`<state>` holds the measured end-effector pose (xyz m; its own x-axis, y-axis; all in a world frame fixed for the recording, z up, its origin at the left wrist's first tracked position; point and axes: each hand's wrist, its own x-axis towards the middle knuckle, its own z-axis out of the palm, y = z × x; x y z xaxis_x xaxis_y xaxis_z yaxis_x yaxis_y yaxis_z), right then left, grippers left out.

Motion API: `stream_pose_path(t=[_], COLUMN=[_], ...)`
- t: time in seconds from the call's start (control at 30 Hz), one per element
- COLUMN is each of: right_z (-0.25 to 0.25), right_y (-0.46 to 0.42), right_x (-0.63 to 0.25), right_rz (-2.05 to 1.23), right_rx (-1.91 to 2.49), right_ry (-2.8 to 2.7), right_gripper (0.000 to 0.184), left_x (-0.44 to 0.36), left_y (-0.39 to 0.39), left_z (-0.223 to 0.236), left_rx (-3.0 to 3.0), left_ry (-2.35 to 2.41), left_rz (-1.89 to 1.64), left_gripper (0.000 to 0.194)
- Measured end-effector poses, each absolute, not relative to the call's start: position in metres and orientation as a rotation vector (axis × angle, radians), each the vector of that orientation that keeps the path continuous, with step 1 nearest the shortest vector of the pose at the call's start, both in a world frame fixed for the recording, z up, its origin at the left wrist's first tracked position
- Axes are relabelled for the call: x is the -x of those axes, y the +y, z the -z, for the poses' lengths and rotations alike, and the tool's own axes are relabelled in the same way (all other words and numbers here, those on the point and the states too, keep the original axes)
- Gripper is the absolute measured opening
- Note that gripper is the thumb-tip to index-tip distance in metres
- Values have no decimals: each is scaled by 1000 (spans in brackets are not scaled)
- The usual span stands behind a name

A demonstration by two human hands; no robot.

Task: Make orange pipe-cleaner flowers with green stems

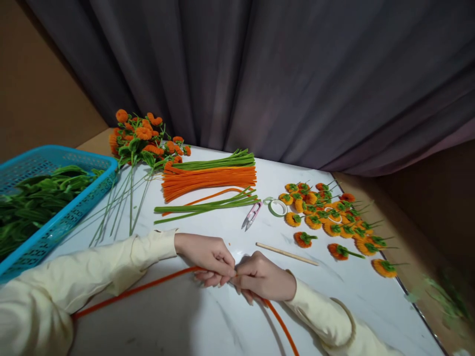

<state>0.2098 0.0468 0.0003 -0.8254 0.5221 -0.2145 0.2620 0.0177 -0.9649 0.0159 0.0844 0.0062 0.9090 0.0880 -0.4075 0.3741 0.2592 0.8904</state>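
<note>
My left hand [210, 258] and my right hand [261, 277] meet over the front of the white table, fingertips pinched close together. Both are closed on an orange pipe cleaner [148, 286]. One length of it runs left from my left hand under the sleeve, and another hangs from beneath my right hand toward the bottom edge. The part between the fingertips is mostly hidden. Just beyond my right hand lies a thin wooden stick [287, 253]. Farther back are pink-handled thread snips [252, 216] and a roll of green tape [277, 207].
Bundled orange pipe cleaners [210, 182] and green pipe cleaners [208, 203] lie mid-table. A blue basket [79, 205] of green leaves stands left, near orange flowers [143, 133] on long stems. Several small orange flower heads [332, 229] cover the right side. A dark curtain [237, 74] hangs behind.
</note>
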Motion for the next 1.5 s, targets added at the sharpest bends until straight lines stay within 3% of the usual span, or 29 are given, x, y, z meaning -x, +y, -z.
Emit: stream_pose_path(t=[0.37, 0.7, 0.87, 0.97, 1.07, 1.2, 1.4, 1.5], right_z=[0, 1, -28, -68, -118, -177, -223, -222], right_y=[46, 44, 45, 49, 55, 72, 109, 106], right_x=[-209, -209, -216, -227, -244, -269, -277, -266], right_rz=[-1731, -1848, -1915, -1486, -754, 192, 691, 892], right_rx=[807, 961, 1001, 1038, 1189, 1510, 1310, 1205], right_ry=[-2200, -2144, -2306, -2683, -3004, -2949, -2645, -2522], right_gripper=[34, 29, 24, 18, 18, 20, 25, 54], left_x=[-14, -16, -10, -3, 5, 10, -4, -11], left_y=[89, 85, 85, 87, 87, 81, 62, 49], left_z=[-6, -10, -17, -34, -56, -81, -90, -82], left_rx=[-1217, -1197, -1184, -1254, -1368, -1455, -1548, -1606], left_ry=[432, 417, 398, 394, 429, 439, 381, 390], left_rz=[205, 183, 128, 62, 24, 52, 165, 162], left_gripper=[36, 35, 31, 28, 27, 19, 22, 28])
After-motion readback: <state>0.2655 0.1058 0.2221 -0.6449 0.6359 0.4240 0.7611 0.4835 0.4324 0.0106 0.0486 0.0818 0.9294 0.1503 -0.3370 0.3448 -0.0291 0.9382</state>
